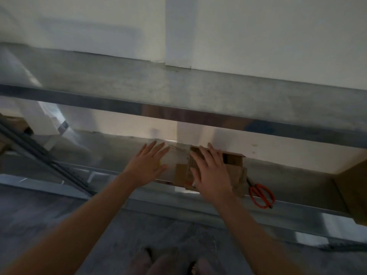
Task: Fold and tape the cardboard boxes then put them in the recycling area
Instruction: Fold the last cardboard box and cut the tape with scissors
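One flat cardboard box (236, 168) under right hand (210, 171) opens rightward.

Only one cam, head-worn: it looks forward and down onto the lower grey metal shelf (288, 175), pretty close, pale wall (278, 145) right behind it.

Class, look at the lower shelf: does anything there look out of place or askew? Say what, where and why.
The orange scissors lie loose at the front edge of the shelf, right of the cardboard pieces, where they might slip off. Those pieces, under the right hand, overlap unevenly rather than squared.
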Demonstrator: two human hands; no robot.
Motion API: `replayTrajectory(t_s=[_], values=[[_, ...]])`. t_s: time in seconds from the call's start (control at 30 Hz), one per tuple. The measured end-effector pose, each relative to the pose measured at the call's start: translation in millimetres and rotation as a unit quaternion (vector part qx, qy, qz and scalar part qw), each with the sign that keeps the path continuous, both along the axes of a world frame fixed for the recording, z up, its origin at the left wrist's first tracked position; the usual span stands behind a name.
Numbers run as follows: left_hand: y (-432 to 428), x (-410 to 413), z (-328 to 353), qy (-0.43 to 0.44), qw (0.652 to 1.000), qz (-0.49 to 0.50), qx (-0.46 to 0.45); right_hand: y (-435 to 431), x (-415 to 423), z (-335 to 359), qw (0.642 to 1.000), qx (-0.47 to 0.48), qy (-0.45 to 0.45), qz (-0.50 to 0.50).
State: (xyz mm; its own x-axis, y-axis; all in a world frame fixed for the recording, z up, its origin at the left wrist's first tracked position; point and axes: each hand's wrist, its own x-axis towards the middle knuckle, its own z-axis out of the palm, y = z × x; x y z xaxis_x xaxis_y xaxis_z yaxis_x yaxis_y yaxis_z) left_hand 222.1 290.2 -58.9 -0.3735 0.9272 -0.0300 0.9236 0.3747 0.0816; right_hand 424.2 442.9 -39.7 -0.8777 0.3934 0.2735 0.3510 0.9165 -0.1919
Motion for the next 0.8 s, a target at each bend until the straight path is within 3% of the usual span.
replayTrajectory(t_s=[0.17,0.37,0.43,0.5,0.63,0.8], values=[[-60,-54,-27,0.012,0.997,-0.006,-0.075,-90,-59,-32,0.997,-0.052,0.021,0.049],[-82,-93,-78,-0.019,0.99,-0.062,-0.126,-117,-91,-105,0.969,-0.183,-0.098,-0.133],[-82,-101,-87,-0.002,0.984,-0.097,-0.152,-121,-92,-121,0.953,-0.229,-0.079,-0.183],[-80,-107,-87,0.014,0.983,-0.126,-0.135,-131,-96,-131,0.935,-0.265,-0.037,-0.231],[-71,-113,-83,0.075,0.971,-0.226,-0.024,-157,-115,-143,0.9,-0.303,-0.041,-0.309],[-53,-119,-80,0.077,0.965,-0.248,-0.044,-160,-143,-150,0.841,-0.37,-0.037,-0.393]])
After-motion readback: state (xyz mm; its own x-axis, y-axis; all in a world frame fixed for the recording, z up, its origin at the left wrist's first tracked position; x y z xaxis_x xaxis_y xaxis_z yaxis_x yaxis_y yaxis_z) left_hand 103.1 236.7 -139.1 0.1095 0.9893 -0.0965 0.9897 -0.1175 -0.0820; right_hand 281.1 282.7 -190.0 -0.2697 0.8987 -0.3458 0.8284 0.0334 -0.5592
